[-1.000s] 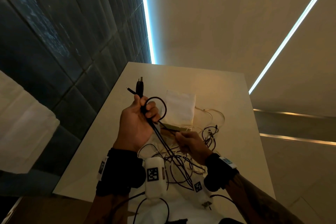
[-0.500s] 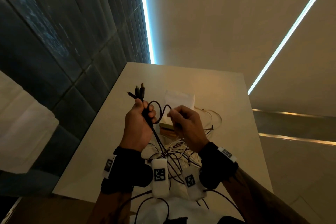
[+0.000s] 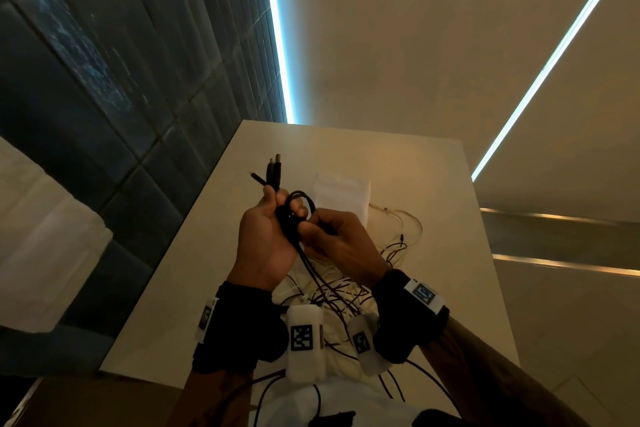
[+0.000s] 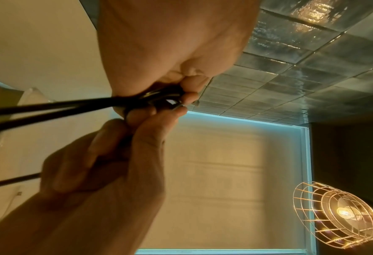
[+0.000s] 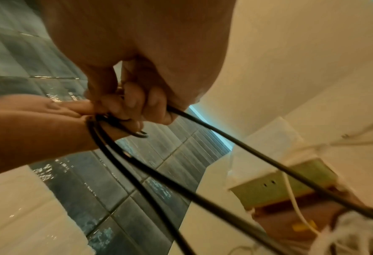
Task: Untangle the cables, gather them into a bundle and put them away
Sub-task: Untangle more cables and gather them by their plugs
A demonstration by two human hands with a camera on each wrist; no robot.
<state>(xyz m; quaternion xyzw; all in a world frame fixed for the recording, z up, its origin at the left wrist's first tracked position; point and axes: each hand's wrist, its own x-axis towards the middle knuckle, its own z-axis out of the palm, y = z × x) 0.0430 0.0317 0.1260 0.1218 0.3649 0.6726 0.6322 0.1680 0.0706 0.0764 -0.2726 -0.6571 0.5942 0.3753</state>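
Right hand (image 3: 341,239) moved in from beside, now meets left hand (image 3: 266,236) above table (image 3: 433,184). Left fist grips black cables (image 3: 304,263), plugs up; right pinches loop. Cables light, limp, springy; best held near plugs. Rest tangled below.

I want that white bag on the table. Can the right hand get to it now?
Probably not right away. The right hand is pinching the black cables together with the left hand. The white bag lies just beyond, with nothing blocking it, so letting go first should work.
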